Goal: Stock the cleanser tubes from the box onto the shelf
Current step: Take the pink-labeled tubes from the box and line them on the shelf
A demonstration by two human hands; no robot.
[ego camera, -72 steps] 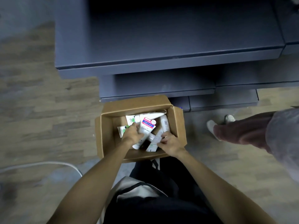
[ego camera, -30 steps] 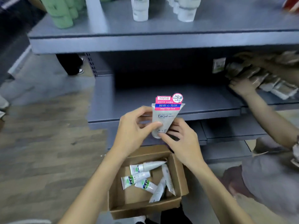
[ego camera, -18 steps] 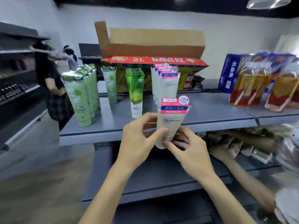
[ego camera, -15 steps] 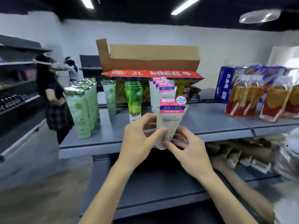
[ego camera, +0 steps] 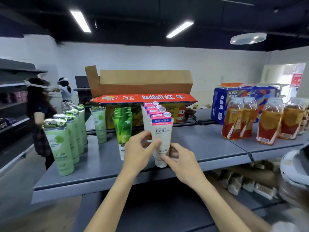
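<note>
White plastic cleanser tube (ego camera: 161, 139), upright near the shelf's (ego camera: 209, 148) front edge before its matching row, pinched low by left hand (ego camera: 138, 153) and right hand (ego camera: 182, 162); probably light, squashy, smooth, best held low near the cap.

Grey shelf (ego camera: 209, 144) — tubes (ego camera: 63, 144), bottles (ego camera: 269, 121).

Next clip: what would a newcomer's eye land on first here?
Both hands, left hand and right hand, hold a white Facial cleanser tube upright at the front of a matching row on the grey shelf. Behind stands an open RedBull carton; pale green tubes line the left, bottled drinks the right.
</note>
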